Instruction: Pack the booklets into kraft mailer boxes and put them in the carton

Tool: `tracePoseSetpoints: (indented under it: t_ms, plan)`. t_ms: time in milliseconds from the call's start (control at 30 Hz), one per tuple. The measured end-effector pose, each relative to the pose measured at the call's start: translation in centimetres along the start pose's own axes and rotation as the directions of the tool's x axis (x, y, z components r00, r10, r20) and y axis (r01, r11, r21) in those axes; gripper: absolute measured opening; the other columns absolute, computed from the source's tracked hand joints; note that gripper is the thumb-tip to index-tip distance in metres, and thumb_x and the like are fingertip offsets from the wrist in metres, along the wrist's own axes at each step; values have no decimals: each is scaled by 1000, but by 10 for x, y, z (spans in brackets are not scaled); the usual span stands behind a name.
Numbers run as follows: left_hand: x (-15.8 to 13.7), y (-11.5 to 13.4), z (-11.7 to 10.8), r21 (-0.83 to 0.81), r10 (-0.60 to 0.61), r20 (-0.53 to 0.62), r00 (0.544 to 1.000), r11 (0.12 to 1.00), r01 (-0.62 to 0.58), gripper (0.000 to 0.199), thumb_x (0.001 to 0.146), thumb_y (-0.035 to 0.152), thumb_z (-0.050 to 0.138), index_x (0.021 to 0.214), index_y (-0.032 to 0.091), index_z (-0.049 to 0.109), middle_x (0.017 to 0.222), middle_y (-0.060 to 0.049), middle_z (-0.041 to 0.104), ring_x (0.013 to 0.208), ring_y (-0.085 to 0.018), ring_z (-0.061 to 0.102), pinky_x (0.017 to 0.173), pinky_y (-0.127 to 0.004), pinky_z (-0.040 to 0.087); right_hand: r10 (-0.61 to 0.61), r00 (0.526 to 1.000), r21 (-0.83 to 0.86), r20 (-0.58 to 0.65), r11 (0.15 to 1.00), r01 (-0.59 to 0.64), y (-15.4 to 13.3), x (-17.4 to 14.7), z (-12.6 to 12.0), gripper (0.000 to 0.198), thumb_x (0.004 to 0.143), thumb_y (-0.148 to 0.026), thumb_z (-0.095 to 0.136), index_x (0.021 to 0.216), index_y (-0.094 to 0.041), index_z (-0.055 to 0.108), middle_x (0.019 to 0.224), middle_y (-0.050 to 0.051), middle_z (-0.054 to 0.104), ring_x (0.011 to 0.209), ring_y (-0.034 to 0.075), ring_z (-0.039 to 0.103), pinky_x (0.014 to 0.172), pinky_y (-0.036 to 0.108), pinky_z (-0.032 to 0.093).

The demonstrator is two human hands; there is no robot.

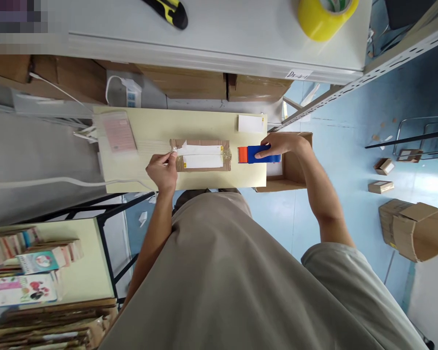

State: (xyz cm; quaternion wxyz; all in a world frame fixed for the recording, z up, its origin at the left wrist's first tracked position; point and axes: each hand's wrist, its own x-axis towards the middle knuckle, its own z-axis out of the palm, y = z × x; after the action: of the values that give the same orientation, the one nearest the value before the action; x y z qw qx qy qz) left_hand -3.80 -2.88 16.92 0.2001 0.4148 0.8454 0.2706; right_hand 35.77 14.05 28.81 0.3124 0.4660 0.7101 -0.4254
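Note:
A flat brown cardboard parcel (204, 170) lies on the cream tabletop (149, 126), with a white label (204, 161) across its middle. Clear tape glints at its ends. My left hand (163, 171) is at the parcel's left end, thumb and fingers pinched together at a small pale, crumpled bit too small to name. To the right of the parcel, apart from it, my right hand (282, 146) grips a blue tape dispenser (253, 154). Its orange end points left toward the parcel. A white label slip (250, 123) rests near the table's back right corner.
Pink sheets (118, 132) lie at the table's left. An open cardboard box (295, 170) stands beyond its right edge. On the shelf (222, 34) above are a yellow tape roll (321, 22) and a black-yellow cutter (170, 10). A white cable (69, 182) crosses from the left.

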Motion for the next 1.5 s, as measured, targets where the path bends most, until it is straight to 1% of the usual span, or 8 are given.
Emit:
tracePoseSetpoints:
  t_ms: [367, 533, 767, 933, 1167, 1333, 1400, 1500]
  plan:
    - [-10, 12, 4, -15, 1, 47, 999, 1000, 0, 25, 101, 37, 71, 106, 21, 89, 100, -8, 81, 103, -28, 76, 102, -40, 61, 145, 980, -182, -139, 969, -169, -51, 18, 26, 69, 97, -72, 83, 129, -11, 82, 119, 27, 84, 116, 43, 78, 92, 45, 57]
    - [-14, 12, 12, -18, -20, 64, 998, 1000, 21, 25, 100, 36, 71, 105, 20, 89, 105, -10, 84, 100, -27, 76, 101, -38, 60, 165, 967, -254, -196, 944, -212, -65, 20, 50, 51, 108, -52, 75, 134, -9, 79, 132, 31, 81, 124, 43, 78, 98, 44, 58]
    - [16, -4, 26, 12, 15, 95, 995, 1000, -16, 29, 99, 39, 67, 97, 20, 89, 97, -11, 84, 98, -29, 77, 99, -39, 57, 231, 932, -140, -279, 950, -278, -69, 32, 63, 52, 114, -53, 62, 141, -10, 77, 138, 30, 79, 129, 42, 77, 98, 42, 57]
    - [37, -11, 32, -3, -16, 99, 995, 1000, 16, 26, 96, 38, 68, 91, 21, 87, 98, -12, 86, 99, -31, 78, 98, -40, 57, 246, 930, -122, -275, 950, -287, -93, 66, 89, 36, 112, -27, 60, 136, -7, 79, 134, 34, 80, 127, 43, 77, 99, 46, 57]
    - [34, -7, 31, -51, -117, 92, 989, 991, 122, 27, 97, 39, 71, 111, 18, 81, 119, -16, 83, 99, -29, 77, 103, -41, 59, 382, 870, 5, -311, 916, -400, -75, 35, 105, 52, 121, -48, 42, 149, -11, 67, 142, 31, 77, 131, 38, 78, 93, 37, 57]
    - [37, 50, 26, -150, 156, -60, 986, 975, -163, 50, 105, 45, 70, 144, 14, 71, 142, -25, 69, 133, -37, 68, 125, -51, 50, 366, 743, 135, -560, 925, -354, -71, -13, 54, 53, 122, -49, 32, 148, -12, 59, 136, 30, 79, 128, 42, 77, 94, 40, 57]
    - [38, 94, 27, -227, 364, -70, 929, 901, -370, 55, 110, 50, 66, 154, 16, 65, 149, -25, 66, 144, -38, 63, 129, -52, 47, 279, 673, 117, -685, 954, -276, -80, -25, 22, 48, 121, -41, 34, 152, -11, 53, 141, 30, 76, 129, 42, 75, 98, 43, 58]
    - [40, 173, 29, -301, 624, -91, 776, 725, -619, 59, 115, 52, 58, 164, 20, 58, 159, -22, 63, 152, -38, 58, 134, -56, 44, 109, 546, -16, -831, 976, -219, -101, -29, -30, 49, 116, -27, 36, 161, -7, 44, 153, 32, 66, 139, 42, 67, 111, 49, 56]
